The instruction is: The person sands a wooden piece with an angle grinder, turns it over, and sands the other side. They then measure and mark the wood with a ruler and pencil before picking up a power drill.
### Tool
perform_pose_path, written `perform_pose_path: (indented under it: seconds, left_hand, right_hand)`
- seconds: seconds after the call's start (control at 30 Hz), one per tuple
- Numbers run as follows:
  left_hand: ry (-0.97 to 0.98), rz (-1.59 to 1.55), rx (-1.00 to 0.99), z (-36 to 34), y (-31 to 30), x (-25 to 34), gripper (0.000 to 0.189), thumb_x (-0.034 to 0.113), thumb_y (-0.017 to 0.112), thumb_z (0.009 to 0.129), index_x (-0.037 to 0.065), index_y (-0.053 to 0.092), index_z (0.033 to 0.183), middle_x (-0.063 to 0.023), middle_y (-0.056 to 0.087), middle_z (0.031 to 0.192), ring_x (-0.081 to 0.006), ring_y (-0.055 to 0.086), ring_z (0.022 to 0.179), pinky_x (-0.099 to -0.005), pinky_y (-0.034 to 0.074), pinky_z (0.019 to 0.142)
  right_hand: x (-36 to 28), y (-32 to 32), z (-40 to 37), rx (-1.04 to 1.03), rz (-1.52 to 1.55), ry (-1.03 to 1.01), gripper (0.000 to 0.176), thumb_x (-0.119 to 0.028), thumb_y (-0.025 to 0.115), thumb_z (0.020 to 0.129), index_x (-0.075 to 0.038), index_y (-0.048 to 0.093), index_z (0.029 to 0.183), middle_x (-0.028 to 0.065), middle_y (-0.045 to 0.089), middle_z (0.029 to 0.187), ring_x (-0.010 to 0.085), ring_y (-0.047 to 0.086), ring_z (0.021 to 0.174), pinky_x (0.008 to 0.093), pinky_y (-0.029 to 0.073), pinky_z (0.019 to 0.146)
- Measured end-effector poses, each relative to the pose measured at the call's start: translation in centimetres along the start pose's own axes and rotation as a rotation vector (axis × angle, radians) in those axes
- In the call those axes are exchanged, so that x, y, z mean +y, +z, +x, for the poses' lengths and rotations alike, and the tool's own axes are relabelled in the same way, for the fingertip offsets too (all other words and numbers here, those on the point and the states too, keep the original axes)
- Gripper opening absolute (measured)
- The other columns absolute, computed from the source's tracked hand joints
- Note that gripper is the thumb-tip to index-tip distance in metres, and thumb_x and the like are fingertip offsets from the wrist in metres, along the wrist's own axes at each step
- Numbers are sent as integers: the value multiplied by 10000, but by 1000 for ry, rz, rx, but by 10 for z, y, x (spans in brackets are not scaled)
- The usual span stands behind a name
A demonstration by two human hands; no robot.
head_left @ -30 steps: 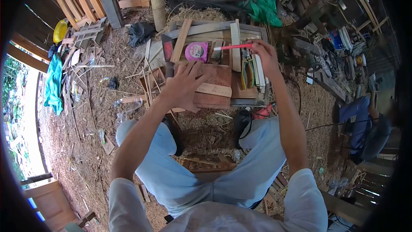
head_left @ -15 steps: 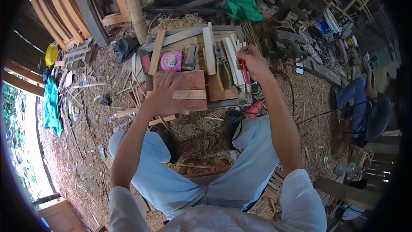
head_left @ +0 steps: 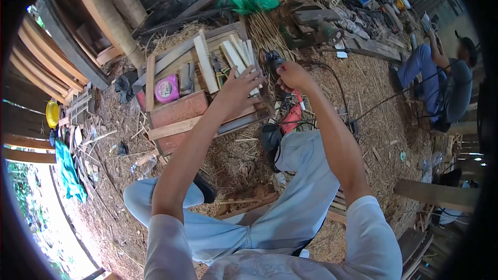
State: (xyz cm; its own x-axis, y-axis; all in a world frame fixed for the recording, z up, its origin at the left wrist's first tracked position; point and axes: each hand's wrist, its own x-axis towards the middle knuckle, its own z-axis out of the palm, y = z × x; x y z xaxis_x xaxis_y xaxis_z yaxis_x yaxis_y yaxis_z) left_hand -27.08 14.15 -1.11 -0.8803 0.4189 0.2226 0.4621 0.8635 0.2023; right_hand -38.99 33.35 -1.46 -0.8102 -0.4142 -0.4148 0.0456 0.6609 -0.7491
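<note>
My left hand is open, its fingers spread over the pale wooden strips on the low work table. It partly covers the yellow-handled pliers. My right hand is closed around a slim red pen with a white end, beside the table's right edge and close to a black tool. A pink tape measure lies left of a dark metal-looking block. Nearer to me, a light wooden strip rests across a reddish board.
A red power tool with a cord lies on the shavings-covered ground by my foot. Another person sits at the right. Green plastic and scrap wood lie behind the table; curved wooden pieces stand at the left.
My left hand has moved right, from the reddish board to the strips and pliers. My right hand, still holding the pen, has moved off the strips past the table's edge. The view has turned right.
</note>
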Motion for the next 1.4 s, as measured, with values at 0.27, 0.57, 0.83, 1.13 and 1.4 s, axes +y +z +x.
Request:
perform_pose_path:
  seconds: [0.27,0.57,0.83,1.13,1.4]
  left_hand:
    - [-73,49,-80,-4,-3,-12,515,342,659,810,93,542,1245,-94,493,1316,-271,345,1328,-520,205,1115]
    - [-283,-569,188,22,33,124,210,59,554,833,3,584,1034,-217,621,982,-389,586,927,-450,462,832]
    - [-637,-455,-110,35,296,72,202,64,532,824,-32,554,1000,-235,592,1020,-429,594,928,-496,489,783]
    - [-737,-37,-529,26,348,54,346,140,613,765,19,584,1088,-168,665,930,-307,602,1004,-452,426,876]
    - [-627,-32,-363,19,351,51,185,137,602,759,48,658,911,-156,672,909,-332,600,980,-459,403,872]
  right_hand:
    - [-12,-16,-25,46,-130,-12,320,-275,574,876,38,634,859,162,640,700,274,611,573,404,477,541]
    - [36,-90,-37,-123,436,-8,128,-102,546,869,5,581,930,87,631,802,152,568,697,286,460,568]
    - [242,22,-1,-50,690,248,199,-177,550,937,-4,575,1033,63,629,871,121,557,644,269,461,513]
    - [333,156,62,17,383,350,254,-185,549,932,38,654,871,84,637,727,155,579,592,304,470,545]
    - [295,130,49,76,180,316,403,-302,594,777,97,644,773,321,631,809,432,646,821,461,494,749]
